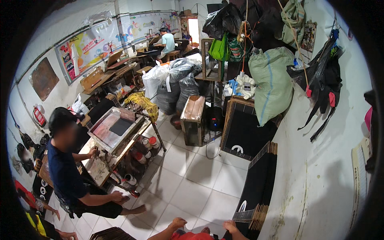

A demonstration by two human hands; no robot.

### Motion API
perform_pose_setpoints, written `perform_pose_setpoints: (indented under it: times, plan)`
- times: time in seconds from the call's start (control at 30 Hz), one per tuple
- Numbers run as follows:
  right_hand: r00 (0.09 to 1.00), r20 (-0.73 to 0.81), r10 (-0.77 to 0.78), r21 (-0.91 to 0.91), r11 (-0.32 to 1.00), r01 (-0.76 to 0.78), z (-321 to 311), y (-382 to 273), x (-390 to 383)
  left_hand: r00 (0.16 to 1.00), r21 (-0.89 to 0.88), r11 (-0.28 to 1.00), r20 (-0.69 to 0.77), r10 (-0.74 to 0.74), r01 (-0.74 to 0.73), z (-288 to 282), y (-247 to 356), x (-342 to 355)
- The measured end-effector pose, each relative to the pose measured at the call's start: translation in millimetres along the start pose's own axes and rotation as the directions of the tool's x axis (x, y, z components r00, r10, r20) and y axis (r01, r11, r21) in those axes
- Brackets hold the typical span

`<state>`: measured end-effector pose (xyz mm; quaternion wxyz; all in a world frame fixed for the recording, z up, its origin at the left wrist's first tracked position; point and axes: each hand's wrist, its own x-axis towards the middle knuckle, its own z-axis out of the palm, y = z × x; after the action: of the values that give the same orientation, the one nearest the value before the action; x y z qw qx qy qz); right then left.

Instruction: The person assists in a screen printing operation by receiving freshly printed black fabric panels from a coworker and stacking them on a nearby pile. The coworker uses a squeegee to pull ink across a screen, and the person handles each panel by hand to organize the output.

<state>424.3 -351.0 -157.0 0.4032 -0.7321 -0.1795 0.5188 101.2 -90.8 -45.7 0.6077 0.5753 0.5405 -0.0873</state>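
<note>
My left hand (178,222) is at the lower edge in front of my red clothing, its fingers loosely bent, with nothing seen in it. My right hand (229,226) hangs on the other side, fingers also loosely bent and no object visible in it. Closest to the right hand is a long stack of boards (261,176) with black fabric on top, white round prints on the cloth. Another set of brown boards (112,234) lies at the lower edge, to the left of my left arm.
A person in dark clothes (72,172) stands at a worktable with a printing screen frame (114,128). Paint tubs (140,157) sit beneath it. A wooden box stand (193,120), filled sacks (172,86) and a large green sack (270,84) stand farther off. White floor tiles (192,172) lie ahead.
</note>
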Motion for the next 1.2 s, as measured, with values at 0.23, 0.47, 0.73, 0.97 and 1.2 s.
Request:
perform_pose_setpoints:
  times: [0.23,0.47,0.73,0.97,1.2]
  plan:
    - [0.954,-0.288,-0.081,-0.322,0.947,-0.017,25.0,-77.3,4.7,0.867,0.827,0.291,0.401,0.295,-0.482,-2.5,-2.7,19.3]
    - [0.905,-0.375,0.203,-0.26,0.914,-0.313,86.7,-59.1,-77.3,0.979,-0.084,0.991,0.183,-0.087,0.104,-73.7,19.4,12.4]
    - [0.941,-0.337,0.033,-0.674,0.689,-0.265,158.7,-12.7,-157.6,0.943,0.215,0.976,0.318,-0.1,0.031,-144.9,22.0,10.9]
    - [0.768,-0.63,0.119,-0.374,0.82,-0.434,232.5,21.4,-154.4,0.934,0.477,0.878,0.298,-0.195,0.031,-154.7,56.9,60.5]
    - [0.642,-0.764,0.066,-0.318,0.827,-0.464,249.7,8.1,-158.5,0.91,0.506,0.862,0.37,-0.186,-0.03,-91.7,145.2,101.3]
